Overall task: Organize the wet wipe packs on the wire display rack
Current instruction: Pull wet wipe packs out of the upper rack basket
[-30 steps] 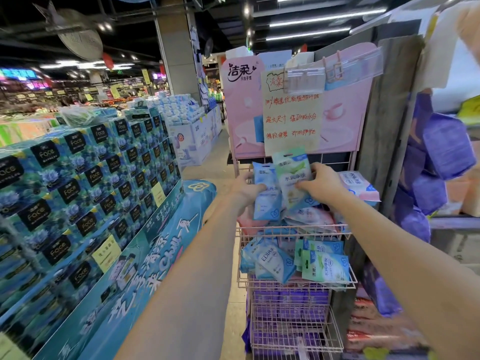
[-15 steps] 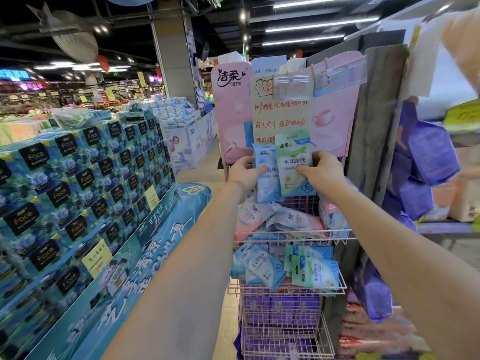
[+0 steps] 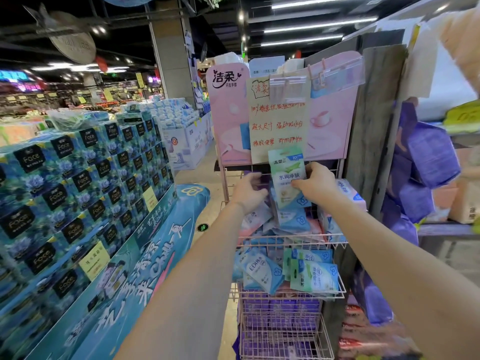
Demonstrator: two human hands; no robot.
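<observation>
Both your arms reach out over the pink wire rack (image 3: 291, 292), and your right hand (image 3: 315, 184) is pinching the right edge of a green-and-white wet wipe pack (image 3: 287, 178), holding it upright above the top basket's heap of packs. Your left hand (image 3: 249, 192) sits just left of that pack with fingers loosely curled and nothing in them. Behind it stands the pink sign (image 3: 228, 113).

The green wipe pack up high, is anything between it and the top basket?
Nothing visible blocks it. The right hand holds the green wipe pack just above the top basket, which already holds loose packs.
</observation>
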